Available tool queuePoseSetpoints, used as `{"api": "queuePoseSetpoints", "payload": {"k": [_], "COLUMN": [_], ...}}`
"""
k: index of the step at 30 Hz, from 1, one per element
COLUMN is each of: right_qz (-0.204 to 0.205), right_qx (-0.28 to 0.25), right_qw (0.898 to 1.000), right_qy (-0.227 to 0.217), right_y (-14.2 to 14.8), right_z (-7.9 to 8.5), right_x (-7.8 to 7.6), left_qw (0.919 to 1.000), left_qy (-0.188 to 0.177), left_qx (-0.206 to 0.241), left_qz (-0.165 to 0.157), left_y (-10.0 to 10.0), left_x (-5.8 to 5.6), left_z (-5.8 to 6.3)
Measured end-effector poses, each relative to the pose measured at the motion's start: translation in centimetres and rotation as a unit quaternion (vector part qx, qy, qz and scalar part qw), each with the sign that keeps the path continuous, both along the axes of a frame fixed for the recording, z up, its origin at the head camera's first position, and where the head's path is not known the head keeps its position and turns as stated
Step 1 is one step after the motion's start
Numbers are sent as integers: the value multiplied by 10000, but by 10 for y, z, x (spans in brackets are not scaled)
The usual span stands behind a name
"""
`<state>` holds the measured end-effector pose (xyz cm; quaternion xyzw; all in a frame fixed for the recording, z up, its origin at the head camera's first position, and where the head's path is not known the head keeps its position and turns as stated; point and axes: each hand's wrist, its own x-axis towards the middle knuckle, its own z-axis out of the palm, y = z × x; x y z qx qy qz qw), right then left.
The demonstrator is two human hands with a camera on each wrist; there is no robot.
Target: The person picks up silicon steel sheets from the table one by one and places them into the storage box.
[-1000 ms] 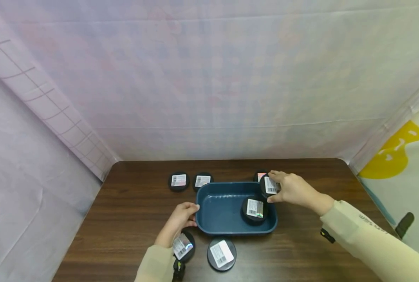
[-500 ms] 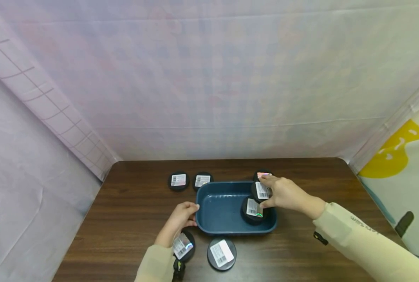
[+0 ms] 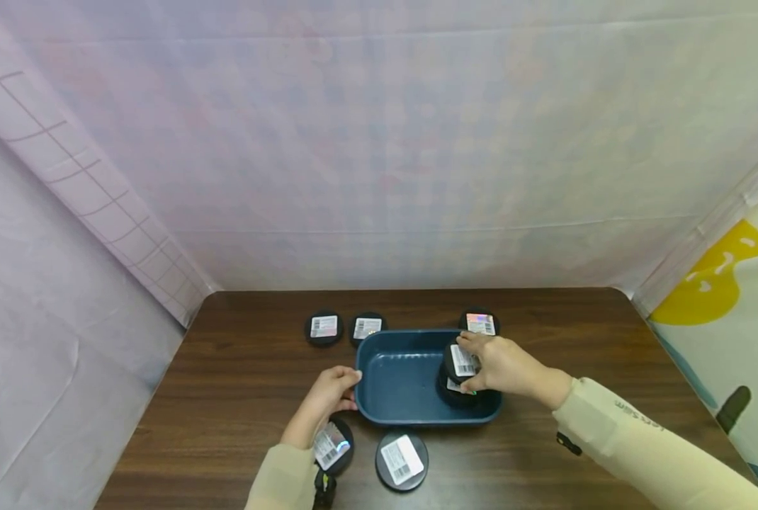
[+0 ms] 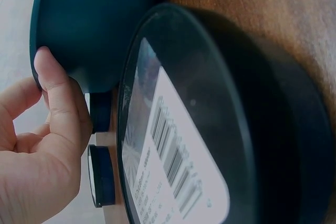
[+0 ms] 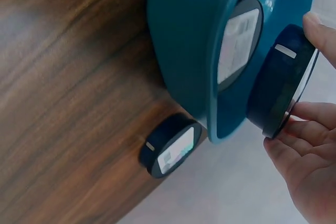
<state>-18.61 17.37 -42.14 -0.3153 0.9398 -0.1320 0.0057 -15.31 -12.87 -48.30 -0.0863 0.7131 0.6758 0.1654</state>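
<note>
My left hand [image 3: 328, 393] pinches the left rim of a dark blue rectangular tray [image 3: 394, 386], thumb on the rim. My right hand [image 3: 505, 363] holds a flat round black container [image 3: 460, 360] by its edges, with a white barcode label on top. In the right wrist view this held container [image 5: 281, 80] is tilted and hangs over the tray's right part. Beneath it, inside the tray, lies another black round container [image 5: 240, 45], mostly covered in the head view. Close below my left hand stands a similar labelled container [image 4: 205, 114].
Behind the tray stand more black round containers: a left one [image 3: 324, 328], a middle one [image 3: 368, 327] and a right one [image 3: 479, 323]. Another container [image 3: 402, 460] lies before the tray. The brown wooden table [image 3: 245, 397] meets a pale cloth backdrop [image 3: 379, 177].
My right hand has carried the held container leftward and toward me, from the tray's back right corner to above the container inside. The left hand and tray stay put.
</note>
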Motion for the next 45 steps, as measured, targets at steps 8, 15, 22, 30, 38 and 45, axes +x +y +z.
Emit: {"api": "queuePoseSetpoints", "payload": {"k": [8,15,22,30,38,45], "right_qz": [72,92,141,197,198,210], "right_qx": [-24,-13,-7,-52,-87,-75], "right_qw": [9999,9999,9999,9997,9996,9997], "right_qy": [-97,-122,-93,-163,-154,-102], "right_y": [-1,-1,-2,-1,1,1], "right_z": [-12,-19,-24,-29,-32,-36], "right_x": [2,4,3,2,-1,0], "left_qw": [10000,10000,10000,10000,10000,10000], "left_qy": [-19,-43,-61,-66,11,-53], "left_qx": [14,9,41,46,-66,-39], "left_qz": [-39,3,-9,-26,-23,27], "left_y": [0,0,0,0,6,2], "left_x": [0,-1,-1,0,12,0], "left_z": [-2,-2,-2,2,29,2]}}
